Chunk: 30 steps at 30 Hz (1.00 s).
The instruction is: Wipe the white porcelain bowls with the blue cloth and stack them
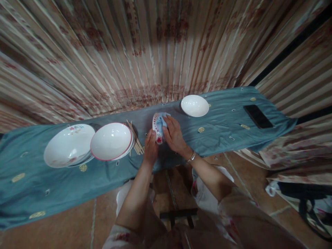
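Over the middle of the table, my left hand grips the lower left edge of a small white dish with a red pattern. The dish is tilted, and my hands hide part of it, so I cannot tell if it is a bowl or a plate. A light blue cloth is bunched against its inner face. My right hand is closed on that cloth and presses it to the dish. Left of my left hand lie several wooden chopsticks.
A stack of red-rimmed white bowls and a stack of larger flowered bowls stand at left. One white bowl sits back right, with a black phone beyond. A teal cloth covers the narrow table; a pleated curtain hangs behind.
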### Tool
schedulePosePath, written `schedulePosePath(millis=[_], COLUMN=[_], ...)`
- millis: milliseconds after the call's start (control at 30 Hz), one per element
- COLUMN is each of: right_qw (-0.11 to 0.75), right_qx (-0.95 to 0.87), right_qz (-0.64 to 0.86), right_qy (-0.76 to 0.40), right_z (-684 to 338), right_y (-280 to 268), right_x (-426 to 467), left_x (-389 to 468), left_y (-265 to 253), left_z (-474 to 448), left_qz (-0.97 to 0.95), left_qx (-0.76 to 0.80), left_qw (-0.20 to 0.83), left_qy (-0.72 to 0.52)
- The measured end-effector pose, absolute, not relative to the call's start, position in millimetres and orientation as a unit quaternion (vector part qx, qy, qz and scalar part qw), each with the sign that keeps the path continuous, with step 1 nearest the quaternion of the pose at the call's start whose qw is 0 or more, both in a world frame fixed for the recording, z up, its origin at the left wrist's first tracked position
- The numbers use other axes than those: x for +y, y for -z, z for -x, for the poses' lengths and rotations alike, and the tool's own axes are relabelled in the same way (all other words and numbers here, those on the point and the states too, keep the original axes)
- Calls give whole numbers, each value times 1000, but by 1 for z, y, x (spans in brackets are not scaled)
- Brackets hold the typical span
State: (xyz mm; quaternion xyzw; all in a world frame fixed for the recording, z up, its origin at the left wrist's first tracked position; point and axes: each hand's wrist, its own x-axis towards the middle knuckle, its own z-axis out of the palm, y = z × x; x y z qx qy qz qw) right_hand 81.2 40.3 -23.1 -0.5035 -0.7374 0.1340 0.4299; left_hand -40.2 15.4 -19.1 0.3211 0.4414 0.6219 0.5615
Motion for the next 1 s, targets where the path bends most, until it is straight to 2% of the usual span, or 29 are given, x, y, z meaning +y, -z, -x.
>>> schedulePosePath(millis=[167, 433, 1000], right_qw=[486, 490, 492], right_qx=[-627, -464, -435], right_qz=[540, 552, 551], right_qy=[-282, -491, -515], right_z=[-92, -105, -104], right_y=[35, 61, 68], right_x=[75, 90, 48], left_x=[16, 15, 18], left_y=[23, 23, 23], left_z=[38, 40, 37], left_qz=[-404, -404, -405], left_qx=[480, 485, 484], left_qw=[529, 523, 514], left_qy=[-571, -572, -581])
